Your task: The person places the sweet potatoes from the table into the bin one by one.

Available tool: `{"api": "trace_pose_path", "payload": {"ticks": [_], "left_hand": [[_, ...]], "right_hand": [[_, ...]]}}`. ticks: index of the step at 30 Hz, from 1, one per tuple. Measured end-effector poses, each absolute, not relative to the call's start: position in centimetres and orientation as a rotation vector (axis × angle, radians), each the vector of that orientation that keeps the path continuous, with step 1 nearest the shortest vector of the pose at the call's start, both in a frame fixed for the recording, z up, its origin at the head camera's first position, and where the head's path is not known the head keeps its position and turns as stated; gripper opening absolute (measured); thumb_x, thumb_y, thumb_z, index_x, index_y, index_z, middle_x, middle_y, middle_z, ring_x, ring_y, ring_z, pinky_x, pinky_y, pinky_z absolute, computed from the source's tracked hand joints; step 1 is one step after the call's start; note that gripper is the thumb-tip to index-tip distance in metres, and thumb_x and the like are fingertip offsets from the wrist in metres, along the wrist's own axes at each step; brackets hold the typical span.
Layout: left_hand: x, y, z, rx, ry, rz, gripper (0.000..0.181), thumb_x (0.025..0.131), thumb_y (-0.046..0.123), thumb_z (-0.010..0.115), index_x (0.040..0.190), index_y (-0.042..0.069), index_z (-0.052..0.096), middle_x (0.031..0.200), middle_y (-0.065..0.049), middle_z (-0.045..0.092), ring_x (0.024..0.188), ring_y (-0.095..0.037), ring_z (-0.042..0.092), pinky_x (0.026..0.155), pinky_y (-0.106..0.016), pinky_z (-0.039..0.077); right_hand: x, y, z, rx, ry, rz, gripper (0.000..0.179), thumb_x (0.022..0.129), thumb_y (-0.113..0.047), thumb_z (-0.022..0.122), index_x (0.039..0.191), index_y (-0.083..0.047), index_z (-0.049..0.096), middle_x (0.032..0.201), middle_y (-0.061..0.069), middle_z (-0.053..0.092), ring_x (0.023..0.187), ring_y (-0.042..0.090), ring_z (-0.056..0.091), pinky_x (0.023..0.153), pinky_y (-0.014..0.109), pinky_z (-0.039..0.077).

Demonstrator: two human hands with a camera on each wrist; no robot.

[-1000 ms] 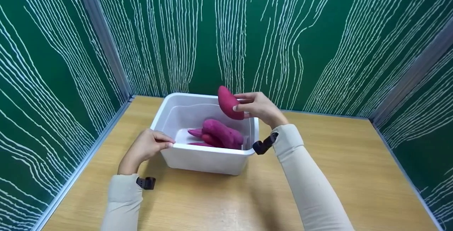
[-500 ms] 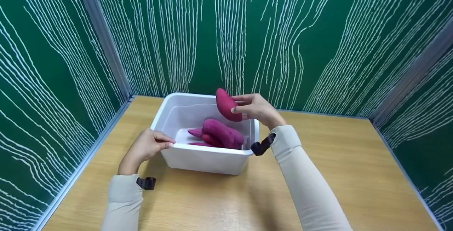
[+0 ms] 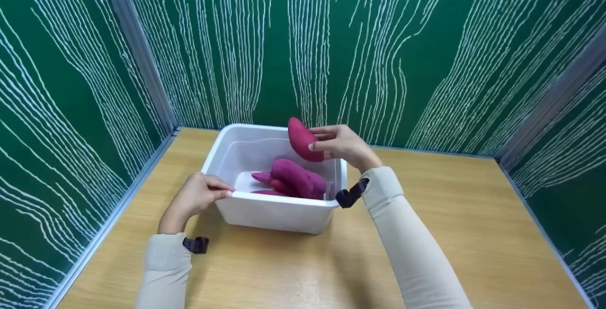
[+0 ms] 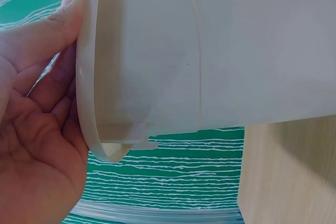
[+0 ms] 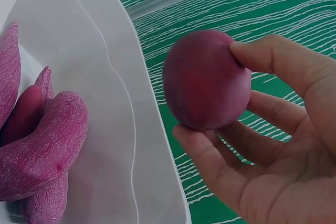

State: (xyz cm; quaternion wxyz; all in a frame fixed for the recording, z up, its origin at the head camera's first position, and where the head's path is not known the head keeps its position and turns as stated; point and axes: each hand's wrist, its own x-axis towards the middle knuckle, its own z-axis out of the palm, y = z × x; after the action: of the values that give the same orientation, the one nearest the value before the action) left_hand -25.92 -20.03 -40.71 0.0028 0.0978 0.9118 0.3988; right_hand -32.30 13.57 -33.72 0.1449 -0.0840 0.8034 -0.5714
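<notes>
My right hand (image 3: 343, 145) holds a smooth red sweet potato (image 3: 303, 139) over the right back part of a white plastic bin (image 3: 279, 214). In the right wrist view, thumb and fingertips grip the sweet potato (image 5: 207, 80) around its rounded end, clear of the bin wall (image 5: 107, 103). With its thumb and fingers, my left hand (image 3: 196, 198) pinches the bin's near-left rim; the left wrist view shows the thumb (image 4: 68, 11) right on the rim. Inside the bin lie several purple sweet potatoes (image 3: 293, 176) with a smaller red one (image 5: 26, 111) among them.
The bin stands on a wooden table (image 3: 426, 224), close to the back panel. Green panels (image 3: 369, 53) with wavy white lines enclose the table at the back and both sides. Grey metal posts (image 3: 142, 53) stand at the corners.
My right hand has shifted slightly left and down with the red sweet potato, then stayed nearly still. The left hand, the bin and its contents have not moved.
</notes>
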Motion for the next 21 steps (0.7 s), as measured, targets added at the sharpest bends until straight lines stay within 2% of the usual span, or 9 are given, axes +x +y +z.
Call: {"api": "trace_pose_path", "payload": {"ticks": [6,13,21], "left_hand": [[-25.88,-19.94,-40.67,0.261,2.840,1.253,0.010,0.081,0.006,0.074,0.090,0.008,0.079,0.098,-0.011,0.074,0.092,-0.023,0.060,0.083,-0.036,0.054],[-25.85,-19.95,-40.72,0.267,2.841,1.260,0.010,0.081,0.005,0.074,0.090,0.007,0.079,0.097,-0.011,0.075,0.092,-0.023,0.060,0.082,-0.036,0.054],[-25.88,-20.03,-40.71,0.335,2.852,1.279,0.008,0.080,0.004,0.075,0.087,0.004,0.078,0.090,-0.011,0.075,0.083,-0.019,0.059,0.071,-0.026,0.050]], "right_hand": [[-32.34,13.56,-33.66,-0.263,2.312,-1.657,0.052,0.083,-0.016,0.073,0.133,-0.015,0.058,0.128,0.009,0.062,0.109,0.025,0.063,0.093,0.038,0.052],[-32.52,13.88,-33.94,-0.293,2.353,-1.633,0.047,0.087,-0.021,0.070,0.132,-0.016,0.058,0.130,0.008,0.062,0.117,0.024,0.060,0.100,0.043,0.048],[-32.51,14.17,-34.34,-0.286,2.353,-1.630,0.045,0.087,-0.018,0.069,0.131,-0.014,0.059,0.130,0.010,0.062,0.116,0.024,0.060,0.099,0.045,0.048]]}}
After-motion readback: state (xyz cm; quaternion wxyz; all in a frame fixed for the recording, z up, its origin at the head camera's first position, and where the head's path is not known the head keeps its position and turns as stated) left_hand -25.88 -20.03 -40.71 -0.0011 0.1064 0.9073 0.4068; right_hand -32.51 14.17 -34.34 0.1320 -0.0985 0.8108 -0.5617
